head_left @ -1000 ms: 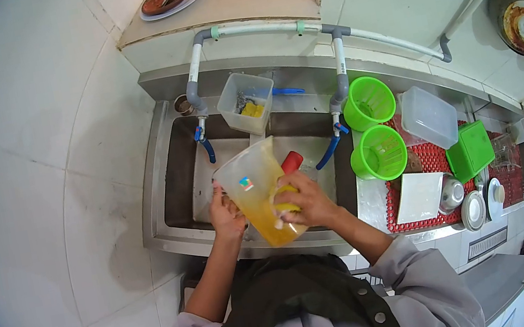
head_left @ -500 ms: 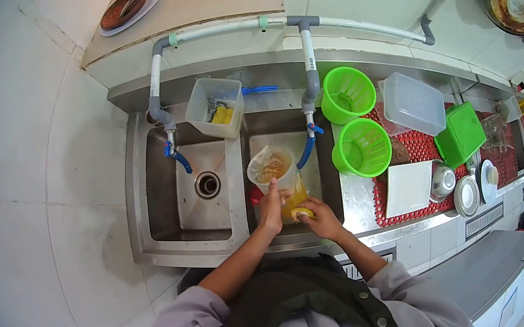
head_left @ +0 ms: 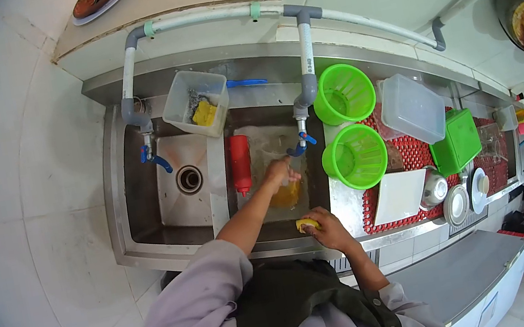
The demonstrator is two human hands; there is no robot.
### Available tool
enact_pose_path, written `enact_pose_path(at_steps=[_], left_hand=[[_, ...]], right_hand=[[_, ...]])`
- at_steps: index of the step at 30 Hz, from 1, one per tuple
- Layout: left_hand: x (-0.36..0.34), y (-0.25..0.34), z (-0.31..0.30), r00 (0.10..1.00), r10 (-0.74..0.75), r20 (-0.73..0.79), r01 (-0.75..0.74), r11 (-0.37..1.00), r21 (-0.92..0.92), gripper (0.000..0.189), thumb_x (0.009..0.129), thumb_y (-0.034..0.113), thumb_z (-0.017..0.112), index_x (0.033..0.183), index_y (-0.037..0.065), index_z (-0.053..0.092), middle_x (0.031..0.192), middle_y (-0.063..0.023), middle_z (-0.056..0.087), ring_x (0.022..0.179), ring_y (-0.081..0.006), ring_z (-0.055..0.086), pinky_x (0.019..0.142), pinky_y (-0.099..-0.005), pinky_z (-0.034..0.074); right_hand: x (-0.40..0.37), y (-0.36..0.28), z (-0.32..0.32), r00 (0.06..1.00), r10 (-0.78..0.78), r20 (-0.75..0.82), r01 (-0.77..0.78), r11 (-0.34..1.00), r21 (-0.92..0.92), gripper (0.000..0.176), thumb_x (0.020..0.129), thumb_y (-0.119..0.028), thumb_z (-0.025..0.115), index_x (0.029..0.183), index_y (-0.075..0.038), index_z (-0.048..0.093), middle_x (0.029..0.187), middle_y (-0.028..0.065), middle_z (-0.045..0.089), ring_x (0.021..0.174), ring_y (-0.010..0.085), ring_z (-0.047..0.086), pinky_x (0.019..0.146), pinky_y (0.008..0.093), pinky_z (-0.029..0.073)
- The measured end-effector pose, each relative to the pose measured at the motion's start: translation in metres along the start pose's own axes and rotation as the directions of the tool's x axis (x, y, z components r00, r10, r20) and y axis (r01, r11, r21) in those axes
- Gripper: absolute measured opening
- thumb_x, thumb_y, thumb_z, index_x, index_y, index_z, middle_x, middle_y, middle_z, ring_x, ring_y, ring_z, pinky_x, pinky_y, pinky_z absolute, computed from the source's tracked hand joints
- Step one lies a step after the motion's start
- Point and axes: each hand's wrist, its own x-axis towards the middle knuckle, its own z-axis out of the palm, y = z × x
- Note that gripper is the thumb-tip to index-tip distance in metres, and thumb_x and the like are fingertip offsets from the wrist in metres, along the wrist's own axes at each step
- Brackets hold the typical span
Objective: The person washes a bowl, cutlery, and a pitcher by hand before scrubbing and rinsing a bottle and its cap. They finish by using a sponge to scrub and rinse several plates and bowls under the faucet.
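My right hand [head_left: 331, 230] grips a yellow sponge [head_left: 307, 225] at the front edge of the right-hand sink basin [head_left: 265, 222]. Over that basin, my left hand [head_left: 280, 173] reaches close below the tap's blue spout [head_left: 298, 150]. Its fingers look apart, and I see nothing held in them. Left of this hand lies a red squeeze bottle [head_left: 241, 163] along the basin wall. A see-through yellow-orange item [head_left: 286, 195] rests on the basin floor beneath the hand. Pale, blurred shapes behind the hand are hard to make out.
A clear tub [head_left: 193, 91] with a yellow sponge and a scourer stands behind the basins, beside a blue handle [head_left: 247, 82]. Two green baskets [head_left: 354, 158], a clear box [head_left: 413, 110] and a white board [head_left: 404, 196] occupy the right counter. Water pipes [head_left: 201, 18] run above.
My left hand has let go of the pale tub it held and moved up toward the tap. The red bottle is now uncovered. My right hand keeps the sponge, slightly lower.
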Motion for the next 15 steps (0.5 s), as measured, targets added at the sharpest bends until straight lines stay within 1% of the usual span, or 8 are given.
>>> enact_pose_path(at_steps=[1,2,5,7,11,13,14,15], left_hand=[[0.007,0.009,-0.004,0.993,-0.043,-0.109,0.034,0.996,-0.077,0.044,0.097,0.04,0.038,0.086,0.002,0.057,0.091,-0.0186,0.066,0.081,-0.0273,0.068,0.075,-0.0429,0.053],[0.01,0.014,-0.012,0.993,-0.039,-0.113,0.03,0.996,-0.085,0.044,0.097,0.04,0.038,0.086,0.002,0.057,0.091,-0.0186,0.066,0.081,-0.0273,0.068,0.075,-0.0429,0.053],[0.041,0.001,-0.053,0.974,-0.182,-0.132,0.138,0.948,-0.288,0.04,0.096,0.04,0.039,0.096,0.004,0.055,0.088,-0.0143,0.066,0.07,-0.0231,0.067,0.064,-0.037,0.053],[0.083,-0.041,-0.076,0.925,0.006,-0.381,-0.113,0.959,-0.261,0.043,0.096,0.045,0.04,0.096,0.005,0.056,0.085,-0.0101,0.064,0.07,-0.0204,0.065,0.061,-0.0366,0.053],[0.114,-0.078,-0.093,0.893,-0.062,-0.445,-0.134,0.908,-0.396,0.04,0.096,0.043,0.042,0.097,0.006,0.057,0.083,-0.0077,0.062,0.066,-0.0193,0.062,0.058,-0.0345,0.051],[0.122,-0.09,-0.094,0.916,-0.14,-0.375,-0.118,0.801,-0.587,0.047,0.096,0.046,0.045,0.109,0.002,0.055,0.085,-0.0072,0.057,0.067,-0.0188,0.057,0.055,-0.0342,0.046],[0.125,-0.097,-0.094,0.917,-0.143,-0.373,-0.114,0.801,-0.587,0.047,0.096,0.046,0.045,0.109,0.002,0.055,0.085,-0.0072,0.057,0.067,-0.0188,0.057,0.055,-0.0342,0.046],[0.101,-0.082,-0.084,0.897,-0.206,-0.392,-0.016,0.869,-0.495,0.043,0.096,0.045,0.045,0.109,0.006,0.056,0.082,-0.006,0.056,0.065,-0.018,0.055,0.052,-0.0337,0.044]], right_hand=[[0.003,0.001,-0.001,1.0,-0.003,0.008,0.003,1.0,-0.003,0.025,0.084,-0.015,0.065,0.104,0.0,0.062,0.1,0.0173,0.059,0.094,0.0344,0.058,0.084,0.0379,0.047],[0.005,0.003,-0.001,1.0,-0.001,0.018,0.001,1.0,-0.005,0.026,0.084,-0.017,0.065,0.105,-0.002,0.062,0.103,0.0167,0.059,0.097,0.0347,0.058,0.084,0.0386,0.047],[0.007,0.008,-0.001,0.999,0.035,0.039,-0.035,0.999,0.002,0.027,0.085,-0.02,0.065,0.107,-0.004,0.063,0.106,0.016,0.059,0.099,0.0349,0.058,0.085,0.0392,0.047],[0.005,0.012,-0.002,0.996,0.069,0.052,-0.069,0.998,0.012,0.028,0.085,-0.021,0.065,0.107,-0.005,0.063,0.106,0.0159,0.059,0.1,0.0349,0.058,0.085,0.0392,0.047],[0.002,0.013,-0.005,0.992,0.107,0.064,-0.106,0.994,-0.019,0.027,0.085,-0.021,0.066,0.105,-0.005,0.063,0.104,0.0155,0.06,0.096,0.035,0.06,0.083,0.0387,0.048],[0.002,0.015,-0.007,0.992,0.123,0.021,-0.124,0.992,0.021,0.026,0.084,-0.02,0.067,0.104,-0.004,0.063,0.102,0.0155,0.061,0.095,0.0349,0.06,0.082,0.0385,0.049],[0.004,0.016,-0.008,0.992,0.127,0.021,-0.127,0.992,0.022,0.026,0.084,-0.02,0.067,0.104,-0.004,0.063,0.102,0.0155,0.061,0.095,0.0349,0.06,0.082,0.0385,0.049],[0.005,0.015,-0.009,0.991,0.127,0.029,-0.128,0.992,0.004,0.026,0.084,-0.02,0.067,0.104,-0.004,0.062,0.102,0.0155,0.061,0.095,0.0348,0.06,0.082,0.0385,0.049]])
